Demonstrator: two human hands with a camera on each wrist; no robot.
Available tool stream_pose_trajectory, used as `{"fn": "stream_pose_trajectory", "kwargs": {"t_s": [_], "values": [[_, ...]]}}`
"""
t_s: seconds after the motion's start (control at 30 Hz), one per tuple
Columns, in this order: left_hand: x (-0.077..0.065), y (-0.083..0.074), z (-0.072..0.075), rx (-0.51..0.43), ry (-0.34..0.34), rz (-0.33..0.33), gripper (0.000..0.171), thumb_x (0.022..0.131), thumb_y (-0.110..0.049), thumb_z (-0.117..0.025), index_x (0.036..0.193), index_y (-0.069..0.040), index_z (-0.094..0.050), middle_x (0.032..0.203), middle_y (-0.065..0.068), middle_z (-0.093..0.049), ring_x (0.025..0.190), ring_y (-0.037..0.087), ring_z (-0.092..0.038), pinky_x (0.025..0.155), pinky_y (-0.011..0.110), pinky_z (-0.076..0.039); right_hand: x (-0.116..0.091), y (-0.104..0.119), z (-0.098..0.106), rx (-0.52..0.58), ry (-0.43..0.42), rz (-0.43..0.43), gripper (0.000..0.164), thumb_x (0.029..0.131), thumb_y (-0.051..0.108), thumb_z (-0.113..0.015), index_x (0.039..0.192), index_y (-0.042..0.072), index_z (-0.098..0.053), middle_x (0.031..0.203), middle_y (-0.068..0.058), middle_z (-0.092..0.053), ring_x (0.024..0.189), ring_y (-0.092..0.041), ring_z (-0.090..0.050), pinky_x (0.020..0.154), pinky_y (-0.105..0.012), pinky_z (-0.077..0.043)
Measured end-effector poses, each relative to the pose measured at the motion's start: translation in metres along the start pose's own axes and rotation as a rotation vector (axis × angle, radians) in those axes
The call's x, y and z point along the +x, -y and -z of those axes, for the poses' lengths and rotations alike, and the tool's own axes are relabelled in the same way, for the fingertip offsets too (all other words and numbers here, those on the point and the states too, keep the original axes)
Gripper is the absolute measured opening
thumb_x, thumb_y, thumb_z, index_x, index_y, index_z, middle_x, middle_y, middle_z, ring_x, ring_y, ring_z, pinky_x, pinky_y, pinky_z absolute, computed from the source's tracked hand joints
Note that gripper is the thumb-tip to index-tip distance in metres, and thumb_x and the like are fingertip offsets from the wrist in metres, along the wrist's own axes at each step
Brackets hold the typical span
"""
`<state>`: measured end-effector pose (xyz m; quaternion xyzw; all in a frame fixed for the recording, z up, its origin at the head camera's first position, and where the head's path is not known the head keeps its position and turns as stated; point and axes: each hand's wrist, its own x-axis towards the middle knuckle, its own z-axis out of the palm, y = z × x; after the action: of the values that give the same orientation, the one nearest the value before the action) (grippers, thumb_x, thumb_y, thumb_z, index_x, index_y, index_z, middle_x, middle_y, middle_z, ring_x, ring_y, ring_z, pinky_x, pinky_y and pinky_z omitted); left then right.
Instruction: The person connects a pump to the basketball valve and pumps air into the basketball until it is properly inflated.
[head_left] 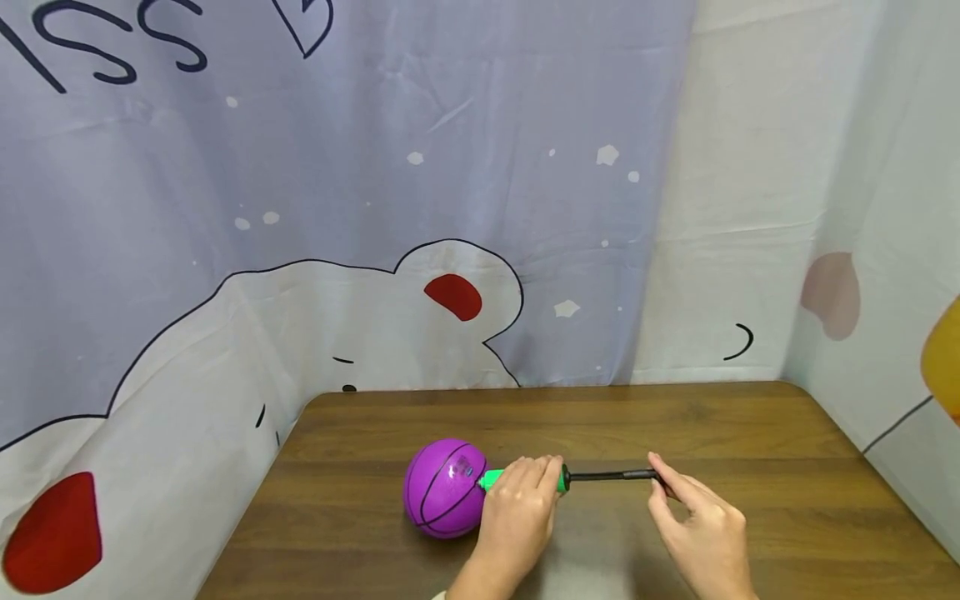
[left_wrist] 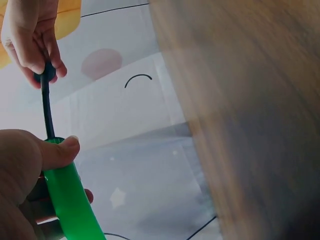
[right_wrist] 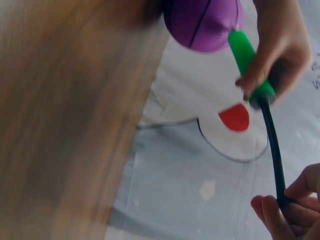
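A purple ball (head_left: 444, 490) with black lines sits on the table, left of both hands. A green hand pump (left_wrist: 72, 200) points at it, its tip meeting the ball's right side. My left hand (head_left: 519, 510) grips the pump's green barrel, fingers wrapped over it. From the barrel's far end a black rod (head_left: 609, 476) reaches out to the right. My right hand (head_left: 703, 527) pinches the black handle at the rod's end between thumb and fingers. In the right wrist view the ball (right_wrist: 204, 25), barrel and rod form nearly one line.
The wooden table (head_left: 337, 550) has rounded far corners. Behind it hangs a printed curtain (head_left: 360, 192) with white bear shapes and red patches, and a pale cloth (head_left: 885, 208) covers the right side.
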<state>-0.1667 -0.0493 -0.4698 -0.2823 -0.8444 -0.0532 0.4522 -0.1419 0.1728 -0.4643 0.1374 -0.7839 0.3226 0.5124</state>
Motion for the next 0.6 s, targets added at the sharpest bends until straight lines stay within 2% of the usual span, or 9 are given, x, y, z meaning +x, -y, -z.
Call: {"fn": "stream_pose_trajectory", "kwargs": {"t_s": [0.13, 0.3, 0.4, 0.6], "values": [[0.001, -0.004, -0.002, 0.011, -0.037, -0.011, 0.036, 0.071, -0.015, -0.083, 0.106, -0.010, -0.075, 0.097, 0.001, -0.075, 0.086, 0.017, -0.071, 0.089, 0.031, -0.059, -0.007, 0.010, -0.012, 0.023, 0.004, 0.030, 0.031, 0.076, 0.006, -0.064, 0.103, 0.004, -0.080, 0.090, -0.008, -0.078, 0.062, -0.012, -0.072, 0.067, -0.009, -0.054], [0.001, -0.012, -0.003, 0.002, -0.035, -0.022, 0.032, 0.074, -0.013, -0.081, 0.104, -0.009, -0.076, 0.095, 0.000, -0.075, 0.084, 0.016, -0.070, 0.087, 0.031, -0.059, -0.016, 0.027, -0.026, 0.096, 0.085, 0.014, 0.035, 0.070, -0.010, -0.073, 0.103, -0.003, -0.077, 0.094, -0.012, -0.077, 0.066, -0.018, -0.074, 0.067, -0.009, -0.054], [0.001, -0.015, -0.002, -0.013, -0.018, -0.018, 0.033, 0.072, -0.015, -0.086, 0.104, -0.009, -0.077, 0.096, 0.000, -0.076, 0.084, 0.016, -0.072, 0.086, 0.031, -0.060, -0.019, 0.031, -0.033, 0.113, 0.107, 0.039, 0.041, 0.064, -0.014, -0.077, 0.104, -0.003, -0.077, 0.094, -0.011, -0.078, 0.065, -0.018, -0.073, 0.065, -0.011, -0.055], [-0.001, -0.014, -0.001, -0.034, 0.026, -0.013, 0.038, 0.071, -0.019, -0.088, 0.107, -0.012, -0.076, 0.099, -0.002, -0.076, 0.087, 0.014, -0.072, 0.087, 0.030, -0.059, -0.022, 0.027, -0.036, 0.116, 0.085, 0.056, 0.046, 0.058, -0.013, -0.080, 0.102, 0.000, -0.079, 0.090, -0.009, -0.078, 0.062, -0.013, -0.072, 0.061, -0.010, -0.054]]}}
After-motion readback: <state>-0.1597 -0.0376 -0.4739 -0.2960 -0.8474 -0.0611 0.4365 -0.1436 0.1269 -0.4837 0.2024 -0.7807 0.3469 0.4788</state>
